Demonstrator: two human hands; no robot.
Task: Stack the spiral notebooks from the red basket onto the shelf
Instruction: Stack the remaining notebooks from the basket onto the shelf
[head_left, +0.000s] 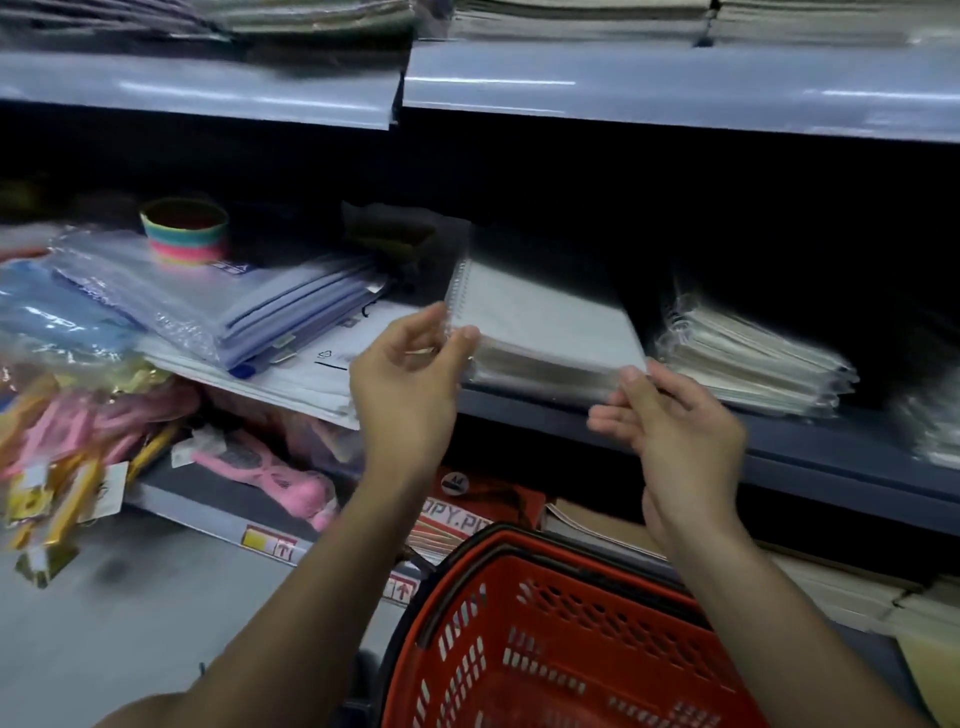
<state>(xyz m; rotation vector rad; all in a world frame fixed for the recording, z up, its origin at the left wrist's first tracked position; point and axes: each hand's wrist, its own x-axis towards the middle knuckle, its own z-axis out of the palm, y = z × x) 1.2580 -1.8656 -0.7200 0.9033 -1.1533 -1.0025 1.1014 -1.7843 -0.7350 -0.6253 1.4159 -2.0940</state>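
Squaring a stack of spiral notebooks (545, 332) on the shelf (779, 452). The stack, wrapped in clear film, lies flat near the shelf's front lip, directly above the red basket (561, 649), whose visible interior shows no notebooks. The left hand (410, 374) meets the coil-side front corner of the stack, thumb and forefinger pinching it lightly; the right hand (670, 421) meets the opposite front corner, thumb against the edge and the other fingers loosely spread, so this grip reads as released, pressing rather than grasping. Motion blur makes the exact contact uncertain. A second stack of wrapped notebooks (753, 358) lies just beside the first, farther from the coils, with a dark gap between them. To do the step well, the person should push both front corners evenly so the stack slides straight back from the lip without twisting, keep the coils aligned on one side, and leave the gap to the neighbouring stack intact. Slippery film is the likely hazard: upper notebooks may skid over lower ones if pressure comes only from the top.
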